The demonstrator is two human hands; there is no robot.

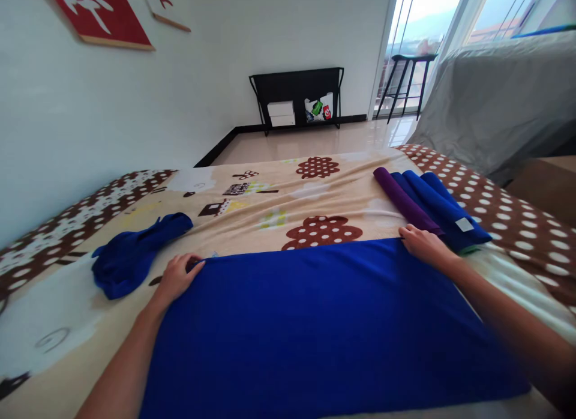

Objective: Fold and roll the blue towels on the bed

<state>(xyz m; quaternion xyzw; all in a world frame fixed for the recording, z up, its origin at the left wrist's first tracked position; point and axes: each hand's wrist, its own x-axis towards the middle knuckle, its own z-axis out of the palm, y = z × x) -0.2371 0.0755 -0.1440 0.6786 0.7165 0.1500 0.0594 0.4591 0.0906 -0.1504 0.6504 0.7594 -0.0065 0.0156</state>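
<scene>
A blue cloth (306,323), like a towel, lies spread flat on the patterned bed cover (252,227). My left hand (177,279) pinches its far left corner. At the far right corner, my right hand (423,244) grips the cloth's edge between thumb and fingers. The far edge runs almost straight between both hands, with slight wrinkles near the right corner. Close beyond my right hand lie a rolled purple cloth (402,197) and several rolled or folded blue cloths (443,200), one with a white label. A crumpled blue cloth (139,251) rests left of my left hand.
A brown polka-dot border (531,227) edges the bed cover. Past the bed stand a black rack (297,86) holding white boxes and a printed cushion, and a dark stool (411,59) by the window. Grey sheeting (504,95) drapes something at the right.
</scene>
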